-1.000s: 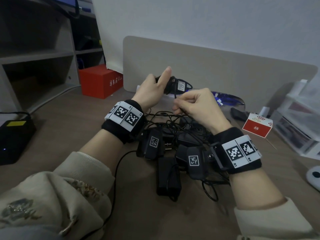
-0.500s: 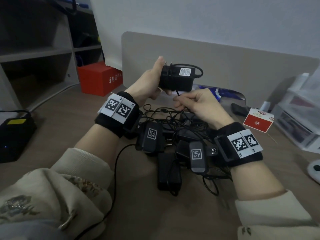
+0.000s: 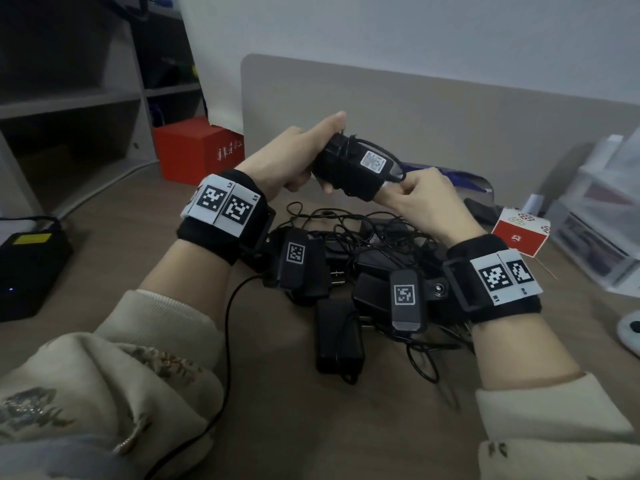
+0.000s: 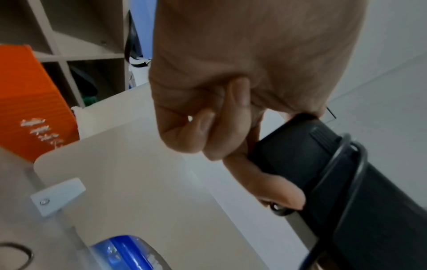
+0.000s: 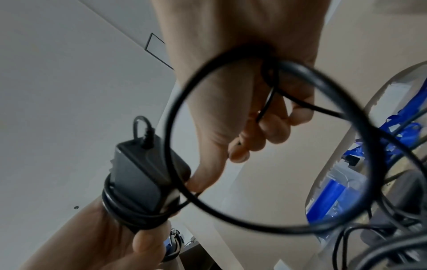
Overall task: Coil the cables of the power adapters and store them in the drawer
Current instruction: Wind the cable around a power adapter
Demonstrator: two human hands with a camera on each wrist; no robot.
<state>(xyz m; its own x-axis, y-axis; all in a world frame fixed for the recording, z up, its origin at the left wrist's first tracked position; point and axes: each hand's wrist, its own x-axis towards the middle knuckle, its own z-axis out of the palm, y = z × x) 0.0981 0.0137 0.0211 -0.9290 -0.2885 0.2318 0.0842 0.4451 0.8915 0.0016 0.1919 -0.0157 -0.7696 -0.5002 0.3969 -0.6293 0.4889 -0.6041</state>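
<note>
Head view: one power adapter (image 3: 356, 168) held up above the table (image 3: 138, 237), w/ its cable (image 3: 393, 157) wound round the body several turns. Left hand (image 3: 294, 157) grips the adapter's left end, thumb up. Right hand (image 3: 422, 199) pinches the cable at the adapter's right end. Below them one tangled adapter pile (image 3: 349, 271) on the table; at least 3 black bricks visible, exact count unclear. One red box (image 3: 194, 150) far left, one small red-white carton (image 3: 519, 230) right. Vs 0.5 s ago: adapter tilted, right hand risen up to it.

Left wrist view: fingers (image 4: 203, 131) curled round the adapter's end, 2 cable turns across the body.

Right wrist view: one big loose cable loop (image 5: 277, 138) runs from the curled right hand; wound turns bunched by the left hand.
</note>
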